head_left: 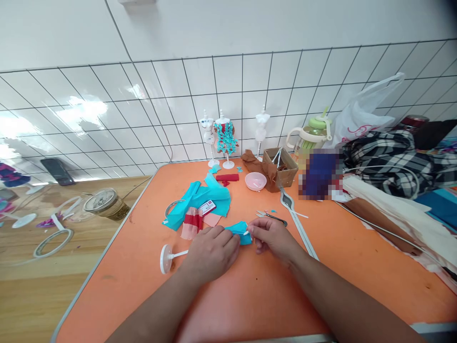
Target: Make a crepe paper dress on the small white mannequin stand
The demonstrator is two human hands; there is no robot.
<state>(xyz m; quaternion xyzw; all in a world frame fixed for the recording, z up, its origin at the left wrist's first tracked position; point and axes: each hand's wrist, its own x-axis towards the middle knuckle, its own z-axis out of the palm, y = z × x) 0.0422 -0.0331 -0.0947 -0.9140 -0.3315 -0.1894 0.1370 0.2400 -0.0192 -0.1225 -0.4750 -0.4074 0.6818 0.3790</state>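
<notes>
My left hand (214,250) is closed around a small white dress form lying on its side. Its round base (165,259) and stem stick out to the left of the hand. Turquoise crepe paper (235,227) lies around the form's upper end, where a small white tip shows. At that end my right hand (269,236) is closed, thumb and forefinger pinching at the paper's edge; the exact pinch point is partly hidden. Just beyond my right hand lie small scissors (280,220). Left of it are more turquoise paper (217,193) and a red-and-pink piece (192,223).
Several dress forms stand at the back, one in a turquoise-and-red dress (226,138). A pink bowl (255,181), a cardboard box (285,174) and brown paper are nearby. Right are a zipper strip (300,228), green-lidded bottle (316,128) and cloth. A jar (105,202) stands left.
</notes>
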